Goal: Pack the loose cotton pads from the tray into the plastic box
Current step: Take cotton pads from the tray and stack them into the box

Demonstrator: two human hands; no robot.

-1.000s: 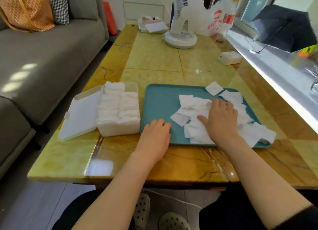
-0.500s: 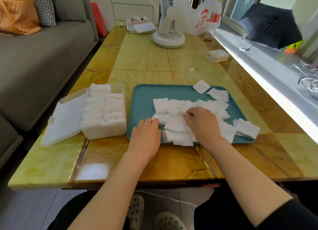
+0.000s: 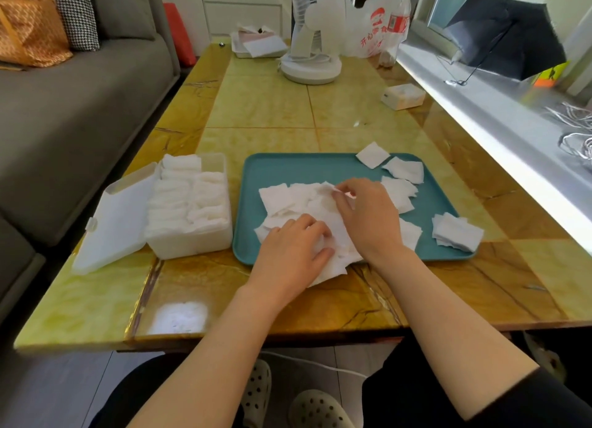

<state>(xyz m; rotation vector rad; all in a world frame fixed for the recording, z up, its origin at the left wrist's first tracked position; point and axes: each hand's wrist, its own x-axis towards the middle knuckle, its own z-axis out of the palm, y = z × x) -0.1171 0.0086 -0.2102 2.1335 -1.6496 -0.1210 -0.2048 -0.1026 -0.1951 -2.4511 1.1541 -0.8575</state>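
A teal tray (image 3: 307, 171) lies on the yellow marble table with loose white cotton pads (image 3: 288, 200) heaped in its near half. My left hand (image 3: 293, 251) curls over the near edge of the heap and grips pads. My right hand (image 3: 365, 216) lies on the heap, its fingertips pinching a pad at the top. Other pads (image 3: 403, 170) lie spread at the tray's far right, and a small stack (image 3: 456, 232) hangs over its right rim. The translucent plastic box (image 3: 192, 241) stands left of the tray, packed with pads, its lid (image 3: 115, 222) open to the left.
A white fan (image 3: 310, 55), a plastic bag (image 3: 373, 30), a bottle and a flat white dish (image 3: 256, 46) stand at the table's far end. A small white box (image 3: 403, 96) sits near the window sill on the right. A grey sofa (image 3: 80, 113) runs along the left.
My right hand swept the scattered pads leftward into a heap in the tray's near half. My left hand moved from the tray's near rim onto the heap and closed on pads.
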